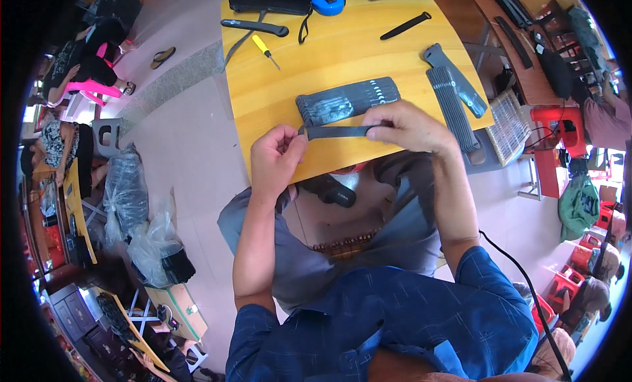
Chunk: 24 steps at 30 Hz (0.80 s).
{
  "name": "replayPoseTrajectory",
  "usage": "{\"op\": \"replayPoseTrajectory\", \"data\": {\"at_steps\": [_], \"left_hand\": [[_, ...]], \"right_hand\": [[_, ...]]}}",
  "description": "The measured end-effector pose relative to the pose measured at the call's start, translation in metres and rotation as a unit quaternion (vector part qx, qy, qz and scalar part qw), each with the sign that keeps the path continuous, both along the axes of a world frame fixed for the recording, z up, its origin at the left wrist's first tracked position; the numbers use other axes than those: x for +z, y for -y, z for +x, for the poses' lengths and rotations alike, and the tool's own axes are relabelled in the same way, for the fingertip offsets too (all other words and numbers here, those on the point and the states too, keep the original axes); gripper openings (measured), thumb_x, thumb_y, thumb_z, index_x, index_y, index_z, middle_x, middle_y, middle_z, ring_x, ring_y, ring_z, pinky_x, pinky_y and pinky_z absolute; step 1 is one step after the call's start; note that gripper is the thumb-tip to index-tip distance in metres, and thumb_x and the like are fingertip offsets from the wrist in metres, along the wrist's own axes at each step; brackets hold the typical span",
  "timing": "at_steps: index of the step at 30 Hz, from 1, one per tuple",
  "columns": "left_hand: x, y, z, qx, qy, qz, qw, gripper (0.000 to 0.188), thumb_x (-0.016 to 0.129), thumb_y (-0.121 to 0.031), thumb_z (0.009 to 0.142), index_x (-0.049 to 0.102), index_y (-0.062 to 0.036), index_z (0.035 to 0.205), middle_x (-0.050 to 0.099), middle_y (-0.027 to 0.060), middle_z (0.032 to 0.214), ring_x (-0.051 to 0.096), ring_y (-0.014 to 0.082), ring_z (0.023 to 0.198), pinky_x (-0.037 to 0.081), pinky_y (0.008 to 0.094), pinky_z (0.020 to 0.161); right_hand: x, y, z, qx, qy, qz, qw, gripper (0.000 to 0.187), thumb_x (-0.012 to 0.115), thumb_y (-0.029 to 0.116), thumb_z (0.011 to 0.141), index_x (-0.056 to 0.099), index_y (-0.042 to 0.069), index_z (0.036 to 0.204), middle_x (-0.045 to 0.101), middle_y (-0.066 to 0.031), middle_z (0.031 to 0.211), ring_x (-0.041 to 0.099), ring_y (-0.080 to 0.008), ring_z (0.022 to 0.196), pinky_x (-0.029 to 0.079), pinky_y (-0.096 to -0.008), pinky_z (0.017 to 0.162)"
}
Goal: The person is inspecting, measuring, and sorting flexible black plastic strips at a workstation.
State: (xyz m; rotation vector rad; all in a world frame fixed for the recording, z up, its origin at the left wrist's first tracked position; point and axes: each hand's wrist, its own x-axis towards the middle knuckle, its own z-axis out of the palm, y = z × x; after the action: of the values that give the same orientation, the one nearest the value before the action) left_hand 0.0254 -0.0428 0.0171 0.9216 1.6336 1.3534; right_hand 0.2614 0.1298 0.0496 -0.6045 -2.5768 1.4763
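Observation:
A dark grey flat strap (339,132) is stretched level between my two hands above the near edge of the yellow table (276,95). My left hand (280,153) pinches its left end between thumb and fingers. At the other end, my right hand (409,126) grips it the same way. Just beyond the strap lies a stack of similar dark straps (347,99), laid side by side. A second bundle of folded straps (451,109) rests to the right, beside a wider dark strap (461,80).
A yellow-handled screwdriver (262,45), a blue tape measure (328,2) and a single black strap (406,26) lie farther back on the table. Plastic-wrapped bundles (125,191) stand on the floor at left. Other people sit on both sides. A black cable (526,270) hangs at right.

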Motion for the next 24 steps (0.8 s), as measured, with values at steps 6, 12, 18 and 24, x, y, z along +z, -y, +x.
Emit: {"op": "replayPoseTrajectory", "data": {"at_steps": [6,12,18,24], "left_hand": [[-0.018,0.001,0.006,0.026,-0.024,-0.050,0.998,0.011,0.068,-0.007,0.093,0.067,0.0004,0.084,0.063,-0.0007,0.068,0.055,0.0036,0.059,0.042,0.0204,0.054],[-0.014,-0.007,0.009,0.020,-0.137,-0.064,0.988,0.013,0.068,-0.009,0.094,0.067,0.0003,0.085,0.063,-0.0010,0.066,0.054,0.0029,0.057,0.041,0.0200,0.053],[-0.012,-0.019,0.015,0.018,-0.179,-0.074,0.981,0.014,0.069,-0.008,0.092,0.067,0.0011,0.082,0.058,-0.0017,0.060,0.048,0.0022,0.054,0.037,0.0208,0.051],[-0.011,-0.023,0.018,0.019,-0.240,-0.089,0.967,0.015,0.068,-0.008,0.088,0.065,-0.0019,0.075,0.061,0.0096,0.058,0.058,0.0178,0.049,0.044,0.0289,0.051]], "right_hand": [[-0.028,-0.035,0.021,-0.109,-0.003,-0.172,0.979,0.014,0.072,0.015,0.094,0.069,0.003,0.101,0.066,0.0004,0.083,0.058,-0.0082,0.077,0.048,-0.0261,0.070],[-0.035,-0.045,0.034,-0.176,-0.009,-0.208,0.962,0.015,0.070,0.017,0.097,0.070,0.004,0.104,0.060,0.0053,0.082,0.052,-0.0043,0.075,0.044,-0.0208,0.068],[-0.044,-0.052,0.041,-0.240,-0.024,-0.208,0.948,0.015,0.067,0.015,0.099,0.071,0.003,0.107,0.063,0.0050,0.087,0.052,-0.0041,0.079,0.045,-0.0207,0.071],[-0.047,-0.050,0.042,-0.252,-0.036,-0.199,0.946,0.013,0.068,0.012,0.098,0.070,0.001,0.106,0.063,0.0040,0.086,0.052,-0.0048,0.077,0.044,-0.0206,0.071]]}}
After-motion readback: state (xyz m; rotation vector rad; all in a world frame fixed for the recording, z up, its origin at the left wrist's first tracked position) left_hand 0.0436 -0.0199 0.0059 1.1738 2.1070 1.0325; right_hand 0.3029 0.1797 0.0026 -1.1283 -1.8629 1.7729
